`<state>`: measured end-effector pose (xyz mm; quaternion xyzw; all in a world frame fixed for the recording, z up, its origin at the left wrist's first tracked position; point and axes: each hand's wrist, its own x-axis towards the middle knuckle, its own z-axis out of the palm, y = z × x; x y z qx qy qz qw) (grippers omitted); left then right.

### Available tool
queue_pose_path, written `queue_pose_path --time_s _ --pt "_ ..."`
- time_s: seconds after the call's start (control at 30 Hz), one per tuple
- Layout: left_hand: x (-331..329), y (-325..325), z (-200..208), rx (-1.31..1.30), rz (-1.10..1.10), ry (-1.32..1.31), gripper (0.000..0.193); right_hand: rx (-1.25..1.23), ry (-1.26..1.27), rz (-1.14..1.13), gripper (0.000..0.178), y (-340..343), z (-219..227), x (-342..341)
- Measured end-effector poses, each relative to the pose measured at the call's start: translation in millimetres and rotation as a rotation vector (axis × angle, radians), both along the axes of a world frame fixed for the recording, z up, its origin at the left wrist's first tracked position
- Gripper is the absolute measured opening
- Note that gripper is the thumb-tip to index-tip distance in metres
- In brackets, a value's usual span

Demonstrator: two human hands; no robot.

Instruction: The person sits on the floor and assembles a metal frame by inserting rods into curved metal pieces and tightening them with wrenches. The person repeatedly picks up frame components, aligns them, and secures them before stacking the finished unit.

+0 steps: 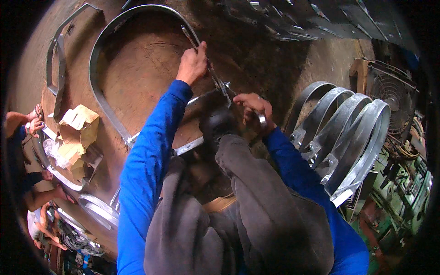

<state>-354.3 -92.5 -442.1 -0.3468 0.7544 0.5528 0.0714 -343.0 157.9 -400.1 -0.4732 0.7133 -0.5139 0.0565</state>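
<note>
Where the view bends at the left edge, a co-worker's hand (34, 127) is beside a curved band, and lower down a second co-worker (36, 224) is partly seen near some coiled wire (82, 243). To the right of that hand, a bent bracket (61, 59) lies on the brown floor (146, 59), and below it stands an opened carton (80, 126), with a clear bag (54, 150) against its side. Some silver bands (97, 208) lie under the carton, close to the person's left sleeve (146, 174).

Next comes the big metal hoop (93, 68), which is lying on the floor in front of the person, left of the middle and toward the top. At its right side, the left hand (193, 65) is closed firmly around a slim bar (185, 32), its thumb pressed along the metal. Just past this hand, a bolt (227, 85) is set at the joint of the hoop. Below the joint is a dark shoe (217, 121), and left of the shoe a strip (189, 145) with holes.

The right hand (255, 110) has its fingers curled around what seems to be a spanner (262, 120), though the hand covers most of it; the thin end points to the bolt. Further right, several finished-looking hoops (341, 133) stand in a row, and behind them is a round fan (389, 91).
</note>
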Motion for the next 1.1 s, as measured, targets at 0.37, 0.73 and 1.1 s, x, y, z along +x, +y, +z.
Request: queue_pose_path --time_s 0.37,0.73,1.1 --pt "10.0 28.9 33.0 -0.284 -0.019 0.108 0.061 0.070 -0.166 0.040 0.021 34.5 -32.4 35.1" --pt "63.6 59.0 48.4 -0.162 -0.067 0.336 0.027 0.072 -0.169 -0.119 0.016 -57.9 -17.9 -58.8" --pt "82.4 75.7 55.3 -0.161 -0.122 0.404 0.027 0.533 0.413 -0.254 0.026 -127.1 -30.3 -118.1"
